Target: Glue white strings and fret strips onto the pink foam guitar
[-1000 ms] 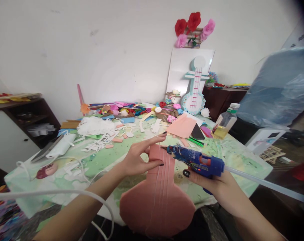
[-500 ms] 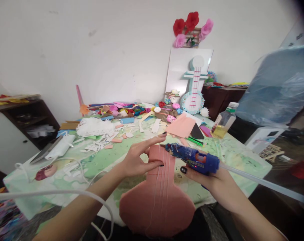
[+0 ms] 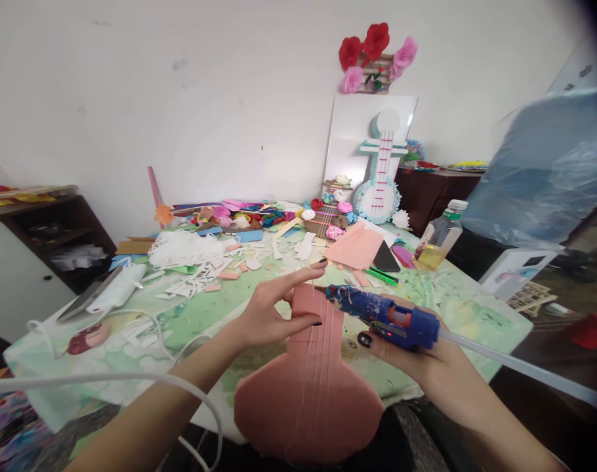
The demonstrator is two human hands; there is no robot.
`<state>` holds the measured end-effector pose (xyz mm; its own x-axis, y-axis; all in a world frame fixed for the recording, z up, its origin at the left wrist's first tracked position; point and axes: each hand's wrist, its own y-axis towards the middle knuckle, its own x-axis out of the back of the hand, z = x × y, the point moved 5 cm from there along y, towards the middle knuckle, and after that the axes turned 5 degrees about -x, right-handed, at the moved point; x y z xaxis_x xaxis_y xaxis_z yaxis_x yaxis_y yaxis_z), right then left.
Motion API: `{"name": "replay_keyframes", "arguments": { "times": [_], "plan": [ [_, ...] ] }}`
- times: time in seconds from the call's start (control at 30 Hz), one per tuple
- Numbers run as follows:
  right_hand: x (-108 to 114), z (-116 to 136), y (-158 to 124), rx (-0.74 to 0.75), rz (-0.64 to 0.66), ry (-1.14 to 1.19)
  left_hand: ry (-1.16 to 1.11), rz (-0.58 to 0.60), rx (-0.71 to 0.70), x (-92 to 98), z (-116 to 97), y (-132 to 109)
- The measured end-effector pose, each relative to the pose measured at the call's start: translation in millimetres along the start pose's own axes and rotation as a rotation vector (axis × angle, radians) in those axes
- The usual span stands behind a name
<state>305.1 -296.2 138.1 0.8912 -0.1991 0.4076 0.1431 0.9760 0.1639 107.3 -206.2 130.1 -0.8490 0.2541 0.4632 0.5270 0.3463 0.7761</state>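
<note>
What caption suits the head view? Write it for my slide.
Right hand holds a glue gun near the top of a stringed pink lute, left hand at the same end.

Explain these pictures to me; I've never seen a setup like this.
There is no machine: a camera worn on a person's head looks forward and down at two bare hands. The right hand grips a blue glue gun, its nozzle near the top of a pink guitar-shaped piece. The left hand is at that same end, beside the thin strings. On the table lie tangled white cord and a pink sheet; a bottle stands upright.
</note>
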Motion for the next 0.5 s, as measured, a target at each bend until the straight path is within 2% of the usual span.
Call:
{"name": "replay_keyframes", "arguments": {
  "times": [0.13,0.3,0.5],
  "plan": [
    [2,2,0,0.02,-0.01,-0.028,0.002,0.007,0.013,-0.4,0,1],
    [-1,2,1,0.03,0.042,-0.033,0.01,0.029,0.028,-0.5,0,3],
    [8,-15,-7,-0.049,-0.127,-0.006,-0.034,0.035,0.031,-0.2,-1,6]
  ]
}}
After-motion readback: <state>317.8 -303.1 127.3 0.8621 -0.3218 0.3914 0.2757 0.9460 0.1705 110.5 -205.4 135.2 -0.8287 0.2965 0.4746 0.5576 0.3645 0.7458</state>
